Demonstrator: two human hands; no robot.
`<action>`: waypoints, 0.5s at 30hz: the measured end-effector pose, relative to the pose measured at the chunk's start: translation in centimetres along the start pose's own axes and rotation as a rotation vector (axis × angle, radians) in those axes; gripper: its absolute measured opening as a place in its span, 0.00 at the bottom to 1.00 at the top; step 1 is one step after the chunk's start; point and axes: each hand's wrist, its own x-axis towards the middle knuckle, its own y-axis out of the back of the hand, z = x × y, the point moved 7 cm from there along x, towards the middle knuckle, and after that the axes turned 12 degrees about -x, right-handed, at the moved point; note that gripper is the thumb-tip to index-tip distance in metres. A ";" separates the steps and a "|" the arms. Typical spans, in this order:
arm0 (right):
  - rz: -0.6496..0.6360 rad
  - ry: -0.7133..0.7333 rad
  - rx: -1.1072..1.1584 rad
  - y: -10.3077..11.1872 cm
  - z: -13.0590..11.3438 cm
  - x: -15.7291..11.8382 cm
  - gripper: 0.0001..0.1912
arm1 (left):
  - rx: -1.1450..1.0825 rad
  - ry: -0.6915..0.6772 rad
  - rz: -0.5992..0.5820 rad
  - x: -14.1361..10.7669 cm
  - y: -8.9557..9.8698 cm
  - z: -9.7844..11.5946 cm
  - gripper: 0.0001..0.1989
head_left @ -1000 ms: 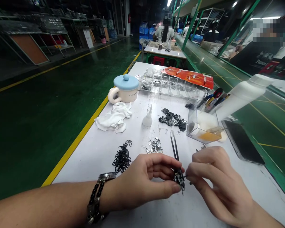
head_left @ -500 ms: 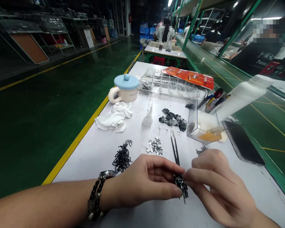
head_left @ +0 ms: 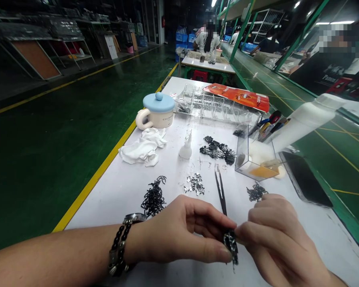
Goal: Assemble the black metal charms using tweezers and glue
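A small black and silver part [head_left: 231, 243] is pinched between the thumb and fingers of my left hand [head_left: 185, 233] near the front of the white table [head_left: 107, 195]. My right hand [head_left: 283, 239] has its fingers closed against the right side of that part; what its fingertips grip, if anything, is hidden. Black tweezers [head_left: 221, 191] lie just beyond my left fingertips. Left of them is a pile of small silver pieces [head_left: 195, 184]. A heap of black pieces [head_left: 153, 198] sits beyond my left wrist, and another small dark pile [head_left: 256, 191] beyond my right hand.
Black assemblies [head_left: 217, 150], a small white bottle [head_left: 186, 147], a white cloth [head_left: 143, 147] and a lidded mug [head_left: 158, 111] stand farther back. A compartment tray [head_left: 209, 105] is at the rear. On the right are a clear box [head_left: 254, 159] and a phone [head_left: 306, 179]. People sit beyond.
Both hands and the held part have moved slightly toward me and to the right. My right fingers are more curled, and more of the dark pile beyond them shows.
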 end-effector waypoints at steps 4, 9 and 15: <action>0.035 -0.033 0.114 0.1 0.2 0.3 0.12 | -0.043 -0.004 0.011 0.0 0.1 -0.1 0.16; -0.097 -0.178 0.372 -1.1 1.4 0.5 0.05 | -0.062 -0.014 -0.008 0.0 0.1 -0.1 0.17; -0.411 -0.367 0.711 -3.3 2.3 -0.1 0.05 | 0.007 0.016 -0.063 -0.1 -0.5 -0.1 0.14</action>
